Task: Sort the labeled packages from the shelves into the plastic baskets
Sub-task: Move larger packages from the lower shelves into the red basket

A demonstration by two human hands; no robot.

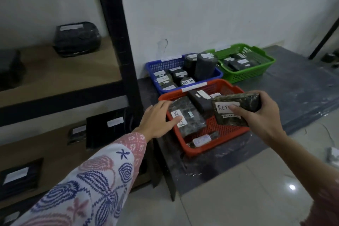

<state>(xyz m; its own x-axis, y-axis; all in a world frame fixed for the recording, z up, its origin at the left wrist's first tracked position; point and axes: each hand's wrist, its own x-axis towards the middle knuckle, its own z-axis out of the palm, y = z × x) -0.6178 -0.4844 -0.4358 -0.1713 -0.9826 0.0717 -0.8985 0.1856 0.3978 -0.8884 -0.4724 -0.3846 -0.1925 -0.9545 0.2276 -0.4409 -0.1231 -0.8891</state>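
My right hand (260,115) grips a RETURN package (236,110) above the red basket (225,130), left hand (157,119) open, steadying another package (187,115) inside.

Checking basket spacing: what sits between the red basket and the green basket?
In the head view, the blue basket's near right corner sits between the red basket and green basket; beside it, bare tabletop.

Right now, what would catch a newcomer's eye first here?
Three bright baskets on the low table: red basket nearest, blue basket behind it, green basket at right rear. Over the red one, the right hand holds a package marked RETURN, while the left hand touches another package in it.
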